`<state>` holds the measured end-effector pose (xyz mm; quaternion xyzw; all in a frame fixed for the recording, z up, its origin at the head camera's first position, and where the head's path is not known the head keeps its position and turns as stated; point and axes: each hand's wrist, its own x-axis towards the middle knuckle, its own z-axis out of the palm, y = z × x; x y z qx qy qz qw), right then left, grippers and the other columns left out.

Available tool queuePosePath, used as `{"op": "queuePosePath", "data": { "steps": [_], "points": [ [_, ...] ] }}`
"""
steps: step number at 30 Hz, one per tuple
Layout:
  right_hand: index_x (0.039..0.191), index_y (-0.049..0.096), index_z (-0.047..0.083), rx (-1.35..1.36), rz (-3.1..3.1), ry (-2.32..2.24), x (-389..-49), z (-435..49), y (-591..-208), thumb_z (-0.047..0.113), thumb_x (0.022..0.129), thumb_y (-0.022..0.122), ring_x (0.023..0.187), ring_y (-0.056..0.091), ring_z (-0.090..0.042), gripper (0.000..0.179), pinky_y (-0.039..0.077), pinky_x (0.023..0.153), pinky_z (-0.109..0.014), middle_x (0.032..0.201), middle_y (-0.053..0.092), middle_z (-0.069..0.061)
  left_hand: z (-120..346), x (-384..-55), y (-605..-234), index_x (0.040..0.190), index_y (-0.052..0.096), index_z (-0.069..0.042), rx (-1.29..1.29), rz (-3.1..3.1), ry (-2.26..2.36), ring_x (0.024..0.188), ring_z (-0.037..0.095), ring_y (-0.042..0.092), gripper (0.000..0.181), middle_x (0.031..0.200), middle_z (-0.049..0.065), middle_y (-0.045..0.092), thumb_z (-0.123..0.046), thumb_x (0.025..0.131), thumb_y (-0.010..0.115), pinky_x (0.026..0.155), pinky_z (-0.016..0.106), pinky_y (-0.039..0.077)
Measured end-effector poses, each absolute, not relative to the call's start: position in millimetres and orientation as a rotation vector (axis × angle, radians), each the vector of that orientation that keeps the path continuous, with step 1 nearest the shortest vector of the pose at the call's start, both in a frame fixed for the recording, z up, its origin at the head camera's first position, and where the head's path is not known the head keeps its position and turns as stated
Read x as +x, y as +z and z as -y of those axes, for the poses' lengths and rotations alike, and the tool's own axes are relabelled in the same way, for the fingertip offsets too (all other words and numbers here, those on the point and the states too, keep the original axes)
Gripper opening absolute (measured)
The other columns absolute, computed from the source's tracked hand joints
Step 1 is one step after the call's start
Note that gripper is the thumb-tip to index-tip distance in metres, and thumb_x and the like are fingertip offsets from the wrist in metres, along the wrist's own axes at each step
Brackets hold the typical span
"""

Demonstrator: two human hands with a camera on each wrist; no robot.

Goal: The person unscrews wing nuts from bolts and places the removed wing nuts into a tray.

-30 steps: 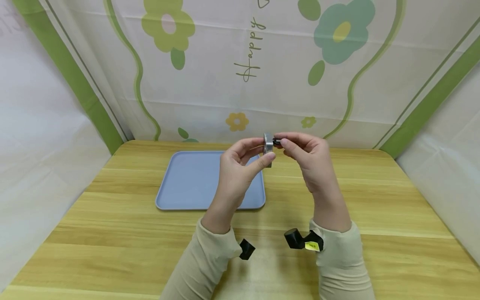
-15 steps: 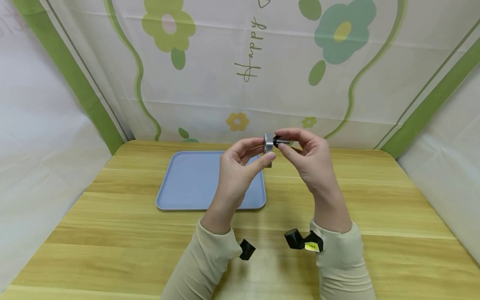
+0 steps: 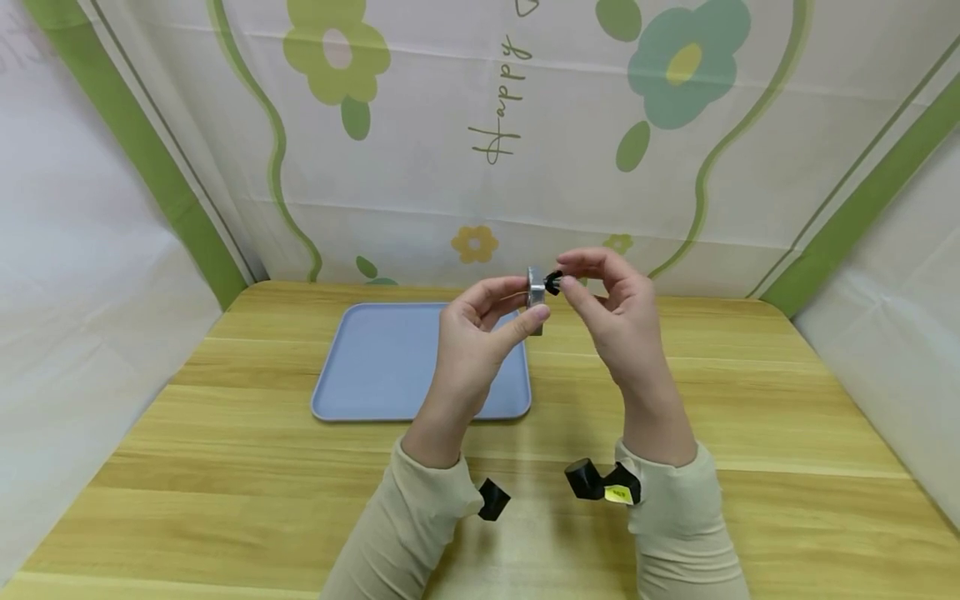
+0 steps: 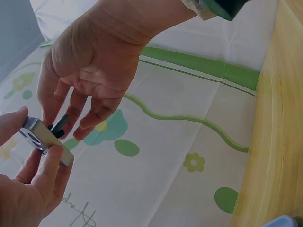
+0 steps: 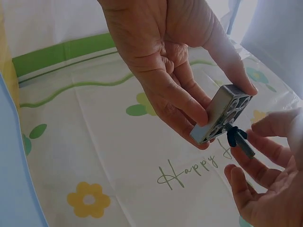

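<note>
My left hand (image 3: pixel 476 333) pinches a small silver metal block (image 3: pixel 536 287) between thumb and fingers, raised above the table. In the right wrist view the block (image 5: pixel 225 112) shows recessed hollows on one face, with a threaded bolt (image 5: pixel 247 149) sticking out of it. A black wing nut (image 5: pixel 235 136) sits on the bolt, close to the block's face. My right hand (image 3: pixel 618 312) has its thumb and fingers curled about the wing nut and bolt end, the index finger raised slightly off. In the left wrist view the right hand (image 4: pixel 90 66) partly hides the nut.
A blue-grey rectangular tray (image 3: pixel 382 367) lies on the wooden table (image 3: pixel 247 475), behind and left of the hands. A floral printed curtain (image 3: pixel 420 167) hangs behind the table. Small black devices are strapped at both wrists, over the beige sleeves (image 3: pixel 678 517).
The right-hand fingers have shifted about the wing nut, the index finger lifting while the thumb moved over the bolt's end. The left hand and the metal block have stayed nearly still.
</note>
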<state>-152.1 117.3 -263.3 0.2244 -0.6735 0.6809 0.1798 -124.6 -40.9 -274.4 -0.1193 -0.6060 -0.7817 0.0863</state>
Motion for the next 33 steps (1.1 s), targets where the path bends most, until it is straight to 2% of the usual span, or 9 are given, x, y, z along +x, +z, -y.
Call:
{"op": "queuePosePath", "data": {
  "steps": [5, 8, 12, 25, 33],
  "points": [
    [0.094, 0.07, 0.018, 0.405, 1.961, 1.984, -153, -121, -263, 0.014, 0.102, 0.055, 0.081, 0.06, -0.011, 0.017, 0.05, 0.069, -0.022, 0.085, 0.063, 0.006, 41, -125, -275, 0.119, 0.065, 0.002, -0.353, 1.812, -2.323, 0.112, 0.021, 0.066, 0.035, 0.119, 0.013, 0.067, 0.002, 0.086, 0.074, 0.085, 0.031, 0.059],
    [0.088, 0.071, 0.021, 0.327, 1.988, 2.03, -153, -122, -263, 0.021, 0.104, 0.054, 0.07, 0.061, -0.009, 0.023, 0.05, 0.062, -0.021, 0.076, 0.062, 0.005, 41, -125, -276, 0.119, 0.065, 0.001, -0.349, 1.819, -2.324, 0.113, 0.021, 0.065, 0.034, 0.119, 0.013, 0.067, 0.002, 0.086, 0.074, 0.085, 0.031, 0.06],
    [0.084, 0.071, 0.022, 0.293, 1.996, 2.068, -152, -118, -262, 0.022, 0.103, 0.055, 0.064, 0.062, -0.008, 0.026, 0.048, 0.059, -0.021, 0.072, 0.064, 0.007, 40, -125, -275, 0.119, 0.066, 0.001, -0.342, 1.828, -2.325, 0.114, 0.021, 0.065, 0.034, 0.119, 0.013, 0.067, 0.001, 0.086, 0.075, 0.084, 0.031, 0.06],
    [0.077, 0.07, 0.02, 0.285, 1.972, 2.065, -152, -110, -264, 0.017, 0.1, 0.06, 0.06, 0.058, -0.008, 0.026, 0.047, 0.057, -0.021, 0.064, 0.062, 0.008, 38, -124, -275, 0.119, 0.066, 0.001, -0.36, 1.851, -2.311, 0.113, 0.02, 0.065, 0.034, 0.118, 0.012, 0.068, 0.001, 0.086, 0.075, 0.085, 0.03, 0.059],
    [0.075, 0.07, 0.02, 0.289, 1.97, 2.082, -152, -112, -263, 0.015, 0.099, 0.061, 0.064, 0.06, -0.008, 0.026, 0.046, 0.058, -0.02, 0.068, 0.063, 0.009, 37, -124, -276, 0.118, 0.066, -0.001, -0.361, 1.873, -2.278, 0.114, 0.019, 0.065, 0.034, 0.12, 0.012, 0.068, -0.001, 0.086, 0.076, 0.091, 0.032, 0.058]
  ]
}}
